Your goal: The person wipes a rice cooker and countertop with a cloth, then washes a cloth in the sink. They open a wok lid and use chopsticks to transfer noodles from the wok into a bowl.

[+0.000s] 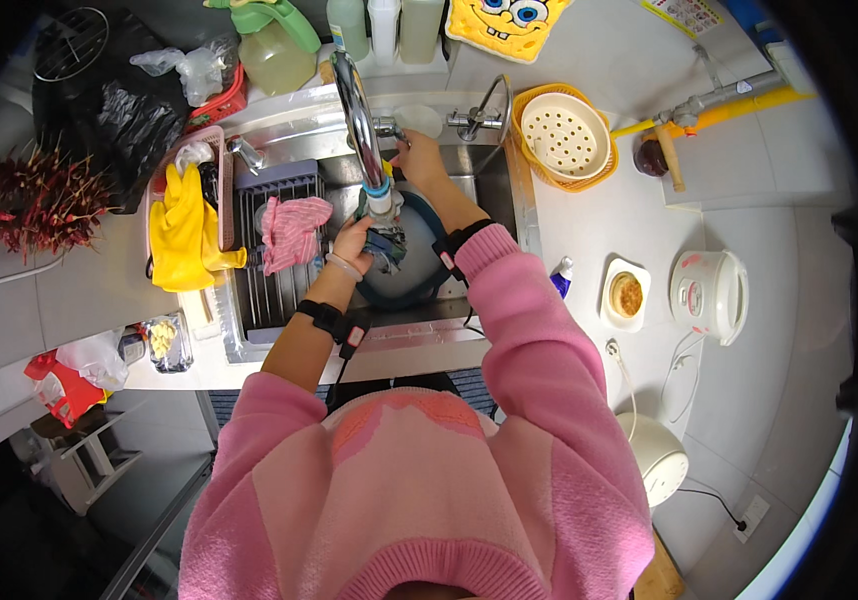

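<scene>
My left hand [352,246] grips a wet, dark patterned cloth [386,249] under the spout of a chrome faucet [358,112]. The cloth hangs over a dark teal basin [438,281] of cloudy water, standing in the steel sink [502,195]. Farther back, my right hand [420,159] is at the faucet lever [397,133], its fingers curled against it. Part of the lever and the fingertips are hidden. Something small and yellow shows beside those fingers.
Left of the basin, a pink striped cloth [294,231] lies on a grey drying rack [249,300]. Yellow rubber gloves [185,232] drape over a pink basket [213,142]. A second tap [478,120] and a yellow basket with a white colander [564,135] stand back right.
</scene>
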Available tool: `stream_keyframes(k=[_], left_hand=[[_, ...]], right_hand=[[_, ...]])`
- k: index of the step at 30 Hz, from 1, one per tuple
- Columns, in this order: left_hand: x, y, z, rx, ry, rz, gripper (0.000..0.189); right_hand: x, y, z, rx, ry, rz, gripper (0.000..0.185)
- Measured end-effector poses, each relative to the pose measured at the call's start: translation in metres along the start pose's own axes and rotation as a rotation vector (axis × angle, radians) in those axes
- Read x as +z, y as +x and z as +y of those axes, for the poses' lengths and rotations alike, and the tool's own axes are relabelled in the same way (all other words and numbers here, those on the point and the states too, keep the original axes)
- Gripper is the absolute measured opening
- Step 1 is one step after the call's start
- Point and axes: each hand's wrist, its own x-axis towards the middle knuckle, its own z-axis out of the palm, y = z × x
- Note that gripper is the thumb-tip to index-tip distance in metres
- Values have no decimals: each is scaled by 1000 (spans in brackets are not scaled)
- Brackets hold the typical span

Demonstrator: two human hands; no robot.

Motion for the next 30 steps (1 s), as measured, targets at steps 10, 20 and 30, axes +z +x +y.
stream_keyframes(k=[10, 20, 30], left_hand=[[16, 21, -8, -40, -60, -80, 33], [22, 26, -3, 1, -28, 132, 22], [26, 25, 0, 38, 85, 126, 23]], right_hand=[[-6, -3, -5, 2, 89, -6, 15], [-1, 0, 8, -98, -117, -103, 43], [-2, -18, 6, -81, 193, 4, 33]])
